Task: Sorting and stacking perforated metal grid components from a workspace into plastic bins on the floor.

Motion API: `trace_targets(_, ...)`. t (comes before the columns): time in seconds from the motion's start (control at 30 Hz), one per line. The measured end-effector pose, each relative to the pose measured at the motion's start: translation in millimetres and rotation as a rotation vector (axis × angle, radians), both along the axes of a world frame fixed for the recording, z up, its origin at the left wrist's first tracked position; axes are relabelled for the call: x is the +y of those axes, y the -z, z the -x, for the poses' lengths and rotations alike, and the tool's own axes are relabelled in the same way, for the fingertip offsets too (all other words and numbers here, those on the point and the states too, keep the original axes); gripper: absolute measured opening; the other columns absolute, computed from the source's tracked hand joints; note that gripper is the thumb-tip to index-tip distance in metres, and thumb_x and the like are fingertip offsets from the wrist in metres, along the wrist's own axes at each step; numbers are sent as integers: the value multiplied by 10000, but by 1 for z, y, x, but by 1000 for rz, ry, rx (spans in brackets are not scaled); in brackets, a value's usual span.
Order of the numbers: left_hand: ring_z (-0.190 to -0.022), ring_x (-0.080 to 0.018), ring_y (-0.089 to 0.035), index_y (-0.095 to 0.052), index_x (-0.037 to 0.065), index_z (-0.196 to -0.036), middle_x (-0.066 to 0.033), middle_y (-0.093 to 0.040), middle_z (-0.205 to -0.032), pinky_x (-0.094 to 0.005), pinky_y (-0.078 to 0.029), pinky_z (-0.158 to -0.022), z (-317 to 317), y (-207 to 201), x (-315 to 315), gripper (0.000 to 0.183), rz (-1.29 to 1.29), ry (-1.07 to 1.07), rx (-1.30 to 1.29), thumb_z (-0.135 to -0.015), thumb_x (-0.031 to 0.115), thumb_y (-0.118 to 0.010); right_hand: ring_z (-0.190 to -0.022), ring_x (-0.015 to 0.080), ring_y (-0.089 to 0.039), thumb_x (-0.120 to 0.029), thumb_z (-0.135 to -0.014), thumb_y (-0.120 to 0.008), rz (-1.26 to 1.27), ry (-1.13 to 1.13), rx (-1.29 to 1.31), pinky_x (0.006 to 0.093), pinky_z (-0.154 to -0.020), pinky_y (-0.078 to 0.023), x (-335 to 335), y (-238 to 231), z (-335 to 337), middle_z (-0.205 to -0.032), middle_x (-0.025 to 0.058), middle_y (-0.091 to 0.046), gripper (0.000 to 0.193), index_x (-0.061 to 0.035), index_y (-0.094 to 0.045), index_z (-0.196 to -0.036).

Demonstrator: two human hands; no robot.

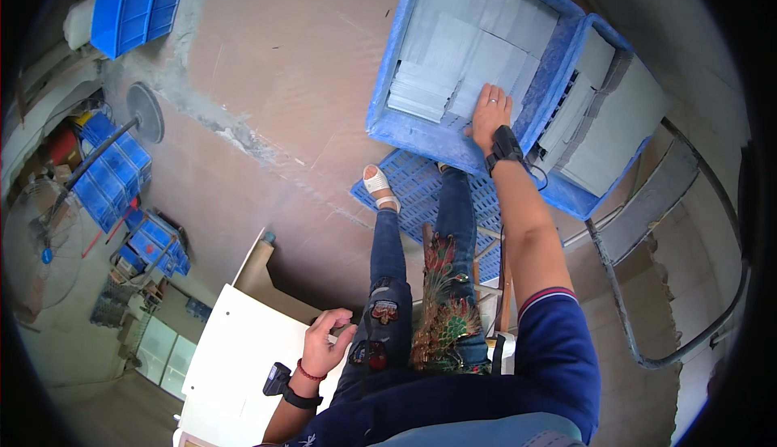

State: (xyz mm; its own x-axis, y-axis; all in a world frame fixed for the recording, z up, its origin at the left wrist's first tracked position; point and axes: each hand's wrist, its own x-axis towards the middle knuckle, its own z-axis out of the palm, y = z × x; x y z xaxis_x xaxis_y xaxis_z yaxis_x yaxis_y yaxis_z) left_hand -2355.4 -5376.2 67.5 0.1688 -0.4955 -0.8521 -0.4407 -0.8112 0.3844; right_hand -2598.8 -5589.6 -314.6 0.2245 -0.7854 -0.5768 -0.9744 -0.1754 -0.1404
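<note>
My right hand (490,117) reaches forward into a blue plastic crate (388,71), its fingers laid on rows of thin pale grey flat pieces (473,50). They are stacked and lined up in the crate; what material they are I cannot tell. A ring is on one finger and a black strapped device is on the wrist. Beside my left thigh, my left hand (325,342) hovers with loosely bent fingers, thumb apart, nothing visible in it. That wrist carries a red bracelet and another black device.
A second blue crate (558,196) holding pale boards (619,119) stands right of the first. Below is a blue slatted plastic pallet (413,184). A metal-framed chair (623,261) stands at right, a white table (235,350) at left. More blue crates (113,172) and a fan (44,245) are farther left.
</note>
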Motion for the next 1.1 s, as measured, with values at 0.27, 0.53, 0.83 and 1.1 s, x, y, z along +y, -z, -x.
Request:
trace_targets(0.27, -751, -143, -598, -599, 10, -939, -75, -614, -843, -237, -480, -639, 4, 13, 6, 188, 26, -38, 47, -758, 4, -651, -1076, 299, -447, -128, -650, -675, -75, -64, 23, 418, -923, -355, 19, -4, -4, -1133, 168, -482, 656, 18, -395, -1224)
trace_targets(0.53, -748, -141, -601, -597, 15, -939, -72, -616, -837, -235, -480, -639, 1, 19, 8, 177, 16, -71, 47, -769, 17, -645, -1041, 282, -484, -144, -651, -677, 109, -162, -5, 420, -915, -362, 35, 14, 4, -1105, 144, -508, 613, 2, -417, -1186)
trace_targets(0.83, -749, -201, -611, -589, 3, -937, -104, -611, -849, -277, -484, -681, 3, 18, 22, 193, -41, -144, 58, -755, 16, -650, -999, 310, -508, -249, -569, -798, -92, -144, -133, 409, -856, -405, 22, 6, 9, -1059, 162, -522, 769, 22, -402, -1170)
trace_targets(1.1, -732, -201, -603, -595, 6, -934, -101, -611, -827, -280, -481, -678, 5, 14, 19, 185, -6, -166, 52, -757, 17, -647, -1022, 322, -506, -235, -543, -810, -81, -140, -167, 410, -855, -415, 6, -40, 14, -1082, 181, -525, 788, 43, -401, -1157)
